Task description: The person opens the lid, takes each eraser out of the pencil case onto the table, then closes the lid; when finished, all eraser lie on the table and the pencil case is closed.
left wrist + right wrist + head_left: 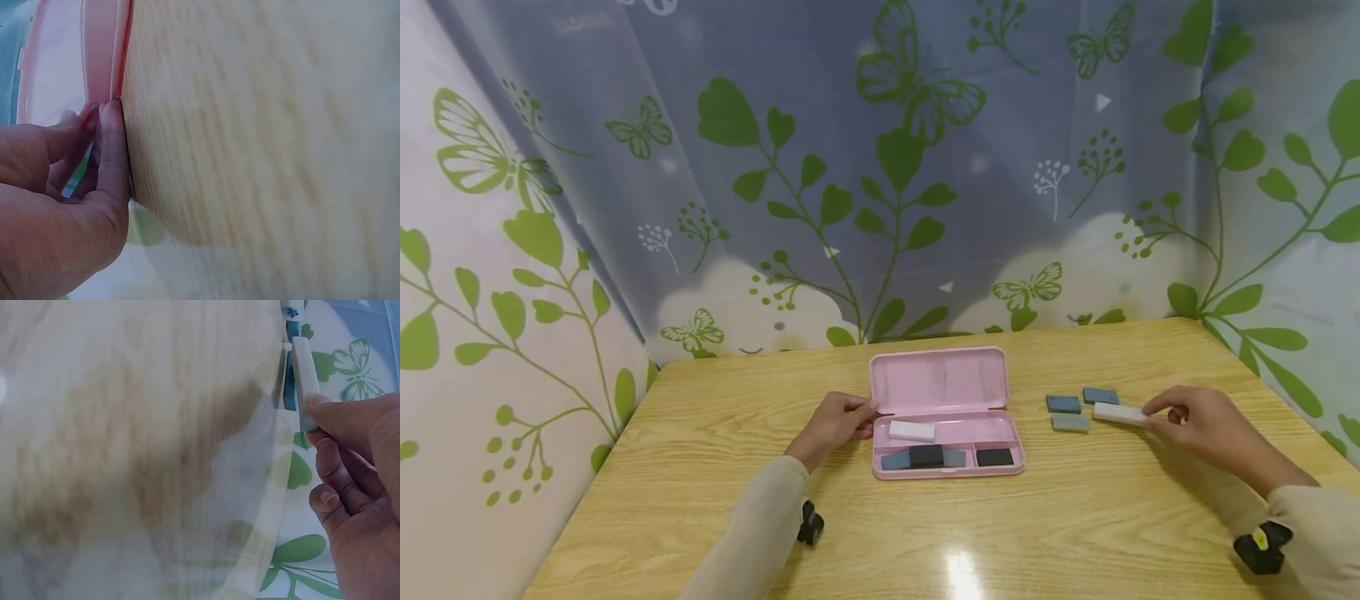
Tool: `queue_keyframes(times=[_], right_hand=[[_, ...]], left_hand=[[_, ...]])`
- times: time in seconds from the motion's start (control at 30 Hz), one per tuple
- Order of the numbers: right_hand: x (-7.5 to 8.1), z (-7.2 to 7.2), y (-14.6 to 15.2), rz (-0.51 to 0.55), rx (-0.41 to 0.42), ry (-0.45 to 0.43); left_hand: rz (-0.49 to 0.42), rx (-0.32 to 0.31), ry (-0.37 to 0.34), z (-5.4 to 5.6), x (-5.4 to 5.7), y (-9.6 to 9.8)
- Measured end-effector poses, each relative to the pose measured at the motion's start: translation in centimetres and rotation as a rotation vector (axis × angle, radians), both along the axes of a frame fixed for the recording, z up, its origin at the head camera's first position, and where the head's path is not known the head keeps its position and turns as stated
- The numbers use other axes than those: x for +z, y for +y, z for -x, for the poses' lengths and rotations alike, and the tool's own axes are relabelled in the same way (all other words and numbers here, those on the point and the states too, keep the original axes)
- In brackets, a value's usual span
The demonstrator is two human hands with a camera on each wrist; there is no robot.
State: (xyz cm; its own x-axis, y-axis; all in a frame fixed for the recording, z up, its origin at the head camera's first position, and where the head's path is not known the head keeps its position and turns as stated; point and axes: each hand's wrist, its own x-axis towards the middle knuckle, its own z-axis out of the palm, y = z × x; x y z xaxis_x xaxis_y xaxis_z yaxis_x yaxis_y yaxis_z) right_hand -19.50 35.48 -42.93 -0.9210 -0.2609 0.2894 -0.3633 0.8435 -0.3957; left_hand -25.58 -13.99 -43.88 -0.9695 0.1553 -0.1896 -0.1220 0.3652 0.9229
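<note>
A pink pencil case (938,382) lies with its lid raised on the table. At its left end, near the hinge, my left hand (837,423) grips it, thumb at the lid's edge and fingers against the base. Inside are a white eraser (912,431), a black block (927,456) over blue-grey pieces, and another black block (995,457) in the right compartment. To the right, my right hand (1198,425) pinches one end of a long white eraser (304,378) between thumb and forefinger. That eraser is held just above the table, its far end pointing left.
Near the right hand lie two dark blue-grey blocks (1063,405) and a paler grey-green one (1070,423). Behind the wooden table (737,433) hangs a curtain (820,167) with leaves and butterflies, and similar cloth stands at both sides.
</note>
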Motion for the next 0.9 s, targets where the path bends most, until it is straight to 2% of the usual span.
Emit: queue_keyframes(times=[0.43, 0.6, 0.9], right_hand=[[0.0, -0.1, 0.2, 0.008, -0.025, -0.081], [0.5, 0.2, 0.0, -0.005, -0.025, -0.080], [1.3, 0.9, -2.5, 0.025, 0.043, -0.075]], left_hand=[[-0.004, -0.001, 0.001, 0.0, 0.0, 0.0], [-0.005, -0.005, -0.003, 0.0, 0.0, -0.1], [-0.002, 0.002, -0.003, 0.0, 0.0, 0.0]])
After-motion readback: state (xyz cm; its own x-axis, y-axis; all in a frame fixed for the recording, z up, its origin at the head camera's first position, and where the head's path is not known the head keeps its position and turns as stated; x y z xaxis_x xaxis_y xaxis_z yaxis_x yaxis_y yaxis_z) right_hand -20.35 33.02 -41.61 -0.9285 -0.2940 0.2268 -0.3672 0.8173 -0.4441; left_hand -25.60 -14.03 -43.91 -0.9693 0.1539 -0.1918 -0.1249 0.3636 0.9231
